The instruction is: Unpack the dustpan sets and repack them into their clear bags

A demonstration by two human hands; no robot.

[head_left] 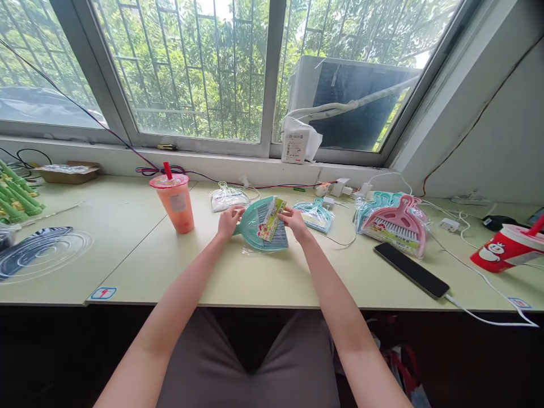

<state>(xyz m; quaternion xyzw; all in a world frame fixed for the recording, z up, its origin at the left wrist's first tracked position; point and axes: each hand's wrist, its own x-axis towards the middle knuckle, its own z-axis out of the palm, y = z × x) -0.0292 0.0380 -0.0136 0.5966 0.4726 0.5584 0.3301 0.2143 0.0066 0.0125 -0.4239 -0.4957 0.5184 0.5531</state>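
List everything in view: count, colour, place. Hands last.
plastic dustpan with brush: 1, teal, between hands
printed card: 1, yellow-green, over dustpan
bagged dustpan sets: several, pink, teal, white, rear
flat phone: 1, black, right
clear drink cup: 1, orange-red, left
snowman cup: 1, red, far right
cardboard box: 1, brown, rear left
laminate table: pale green, beneath
metal-framed windows: several, grey, behind
smaller items: several, mixed, unlisted
left hand: 1, dustpan handle
right hand: 1, card

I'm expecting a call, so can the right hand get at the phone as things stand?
Probably yes: mostly bare tabletop lies between the right hand and the phone, though the hand would likely have to leave the label card first.
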